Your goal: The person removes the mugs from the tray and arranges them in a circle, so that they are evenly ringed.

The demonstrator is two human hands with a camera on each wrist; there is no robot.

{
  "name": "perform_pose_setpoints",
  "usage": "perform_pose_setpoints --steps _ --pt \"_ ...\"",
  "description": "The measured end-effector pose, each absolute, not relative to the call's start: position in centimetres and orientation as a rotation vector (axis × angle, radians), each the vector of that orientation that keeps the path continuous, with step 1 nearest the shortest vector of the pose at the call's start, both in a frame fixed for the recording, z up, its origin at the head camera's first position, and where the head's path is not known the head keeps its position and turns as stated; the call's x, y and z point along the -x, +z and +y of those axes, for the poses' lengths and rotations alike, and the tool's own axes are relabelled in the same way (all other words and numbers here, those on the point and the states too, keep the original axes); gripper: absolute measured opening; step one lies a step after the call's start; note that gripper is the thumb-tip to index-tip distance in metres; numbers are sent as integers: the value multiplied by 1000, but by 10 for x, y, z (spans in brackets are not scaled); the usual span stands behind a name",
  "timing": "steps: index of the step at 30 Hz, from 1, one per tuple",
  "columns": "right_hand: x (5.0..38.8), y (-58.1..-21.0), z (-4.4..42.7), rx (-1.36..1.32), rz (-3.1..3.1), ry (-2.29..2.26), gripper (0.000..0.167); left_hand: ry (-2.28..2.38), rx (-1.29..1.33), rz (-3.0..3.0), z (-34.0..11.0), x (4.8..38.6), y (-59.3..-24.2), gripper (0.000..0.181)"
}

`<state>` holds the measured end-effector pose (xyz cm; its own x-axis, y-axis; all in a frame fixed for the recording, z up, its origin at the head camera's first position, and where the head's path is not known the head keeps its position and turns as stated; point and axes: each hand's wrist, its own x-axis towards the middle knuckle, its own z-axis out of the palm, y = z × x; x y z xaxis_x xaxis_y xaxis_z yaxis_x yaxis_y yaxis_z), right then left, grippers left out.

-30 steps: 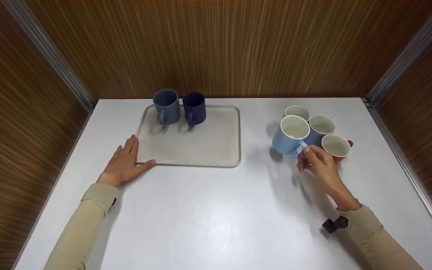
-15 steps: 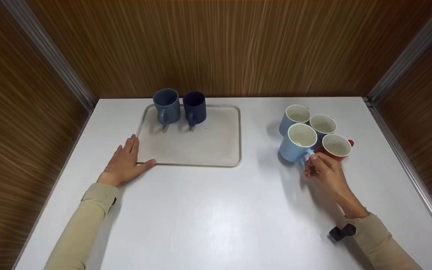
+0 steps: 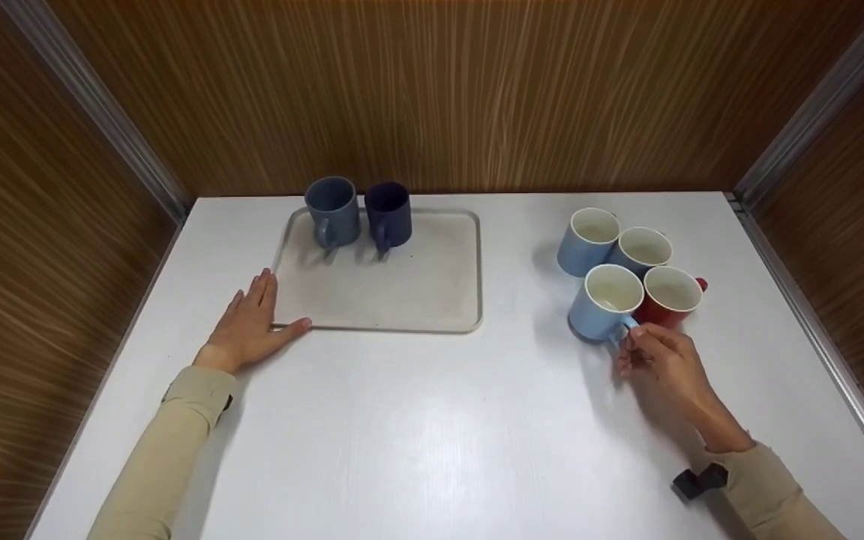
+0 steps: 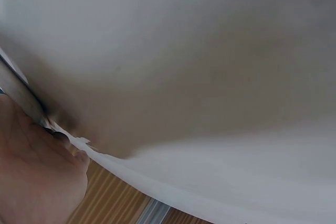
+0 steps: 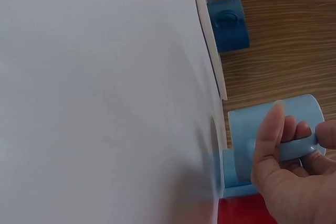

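Observation:
My right hand (image 3: 664, 364) pinches the handle of a light blue mug (image 3: 598, 311), which stands upright at the front of a group of mugs on the right. In the right wrist view the fingers of my right hand (image 5: 296, 169) curl round the handle of the light blue mug (image 5: 247, 129). My left hand (image 3: 246, 326) lies flat with spread fingers at the front left corner of a grey tray (image 3: 379, 300). The left wrist view shows part of my left hand (image 4: 39, 174) against the tray's rim (image 4: 21, 95).
A grey-blue mug (image 3: 338, 221) and a dark purple mug (image 3: 394, 221) stand on the tray's back left. Behind the held mug are another light blue mug (image 3: 580, 251) and a blue mug (image 3: 631, 262); a red mug (image 3: 655, 309) is at its right. Wood-grain panels (image 3: 462, 97) surround the white table.
My right hand has moved the light blue mug toward the front and slightly right, and lower, beside the red mug. My left hand stays at the tray corner.

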<state>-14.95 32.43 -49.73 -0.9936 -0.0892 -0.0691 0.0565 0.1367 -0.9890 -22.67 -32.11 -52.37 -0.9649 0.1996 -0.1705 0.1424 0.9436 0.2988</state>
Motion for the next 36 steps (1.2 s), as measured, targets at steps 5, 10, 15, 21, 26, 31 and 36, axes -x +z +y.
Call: perform_pose_setpoints --steps 5,10,15,21,26,31,36 --pt "145 -500 326 -19 2253 -2029 40 420 -251 2895 -322 227 -524 120" --pt "142 -502 328 -28 2191 -2108 36 420 -249 2902 -321 227 -525 121" --pt "140 -506 330 -19 2193 -2093 36 414 -251 2905 -322 227 -525 121" --pt "139 -509 333 -43 2170 -2117 36 407 -250 2903 -322 227 -525 121" --pt "137 -510 338 -20 2179 -2072 36 399 -254 2903 -323 227 -525 120" --pt "136 -509 342 -15 2174 -2037 38 409 -265 2906 -322 227 -525 119" --pt "135 -509 345 -3 2167 -2040 39 406 -259 2905 -322 226 -525 119"
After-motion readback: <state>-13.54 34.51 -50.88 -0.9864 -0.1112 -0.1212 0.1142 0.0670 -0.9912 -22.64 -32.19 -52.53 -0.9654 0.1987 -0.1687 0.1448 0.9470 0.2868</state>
